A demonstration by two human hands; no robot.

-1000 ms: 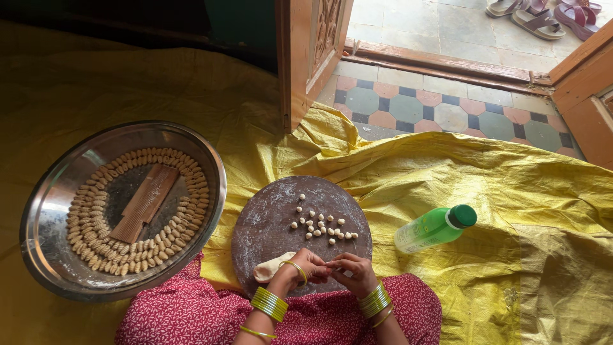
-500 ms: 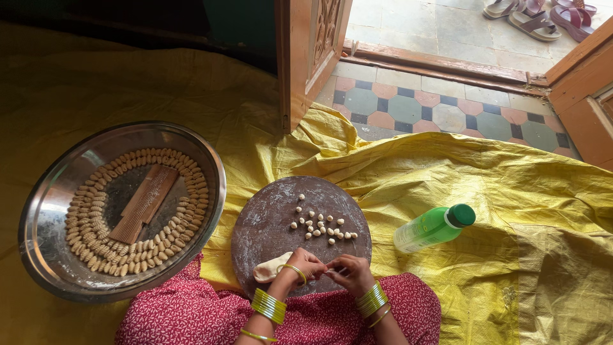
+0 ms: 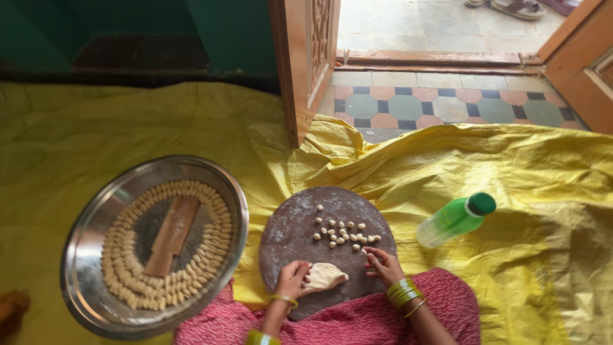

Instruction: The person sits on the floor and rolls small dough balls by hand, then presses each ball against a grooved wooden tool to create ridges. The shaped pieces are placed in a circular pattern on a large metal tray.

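A round dark board point(image 3: 294, 223) lies on the yellow sheet in front of my lap. My left hand point(image 3: 293, 280) holds a pale lump of dough point(image 3: 326, 276) at the board's near edge. My right hand point(image 3: 382, 264) rests on the board to the right of the dough, fingers pinched together with a tiny bit of dough at the tips. Several small dough balls point(image 3: 345, 233) lie scattered on the middle of the board, just beyond my right hand.
A large steel tray point(image 3: 86, 236) at the left holds rings of shaped dough pieces point(image 3: 214, 239) around a wooden ridged paddle point(image 3: 171, 234). A green plastic bottle point(image 3: 454, 219) lies on the yellow sheet point(image 3: 511, 179) at the right. A wooden door point(image 3: 305, 57) and tiled threshold stand behind.
My hands have parted: the left now holds the dough lump alone, and the right has moved right onto the board near the small balls.
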